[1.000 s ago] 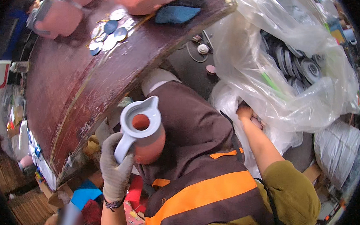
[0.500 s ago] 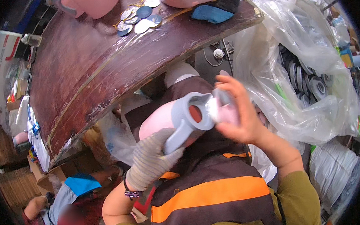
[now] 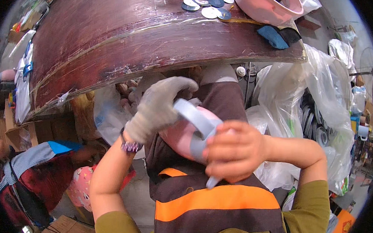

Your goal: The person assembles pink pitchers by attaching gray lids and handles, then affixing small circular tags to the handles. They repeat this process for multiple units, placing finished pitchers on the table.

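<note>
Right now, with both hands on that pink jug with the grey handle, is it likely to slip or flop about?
The pink jug looks rigid, probably moulded plastic, so likely light and unlikely to flop. Its glossy side could be slippery, though the gloved left hand probably grips well. The bare right hand closes over the grey handle, which should steady it.

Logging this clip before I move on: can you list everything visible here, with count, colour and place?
pink jug with grey handle: one, pink and pale grey, centre, held between both hands
table: one, dark red-brown wood, across the top
discs: a small cluster, blue and silvery, table top near the far edge
bowl: one, pink, table top right
cloth pads: two, blue and black, table's right edge
clear plastic bags: several, right side, one holding dark rings
cardboard boxes: a few, brown, lower left floor
another person: one, striped and red clothing, lower left
apron: one, brown with orange stripes, bottom centre
left hand: grey knit glove, grip on the jug's upper side
right hand: bare, grip over the handle
</note>
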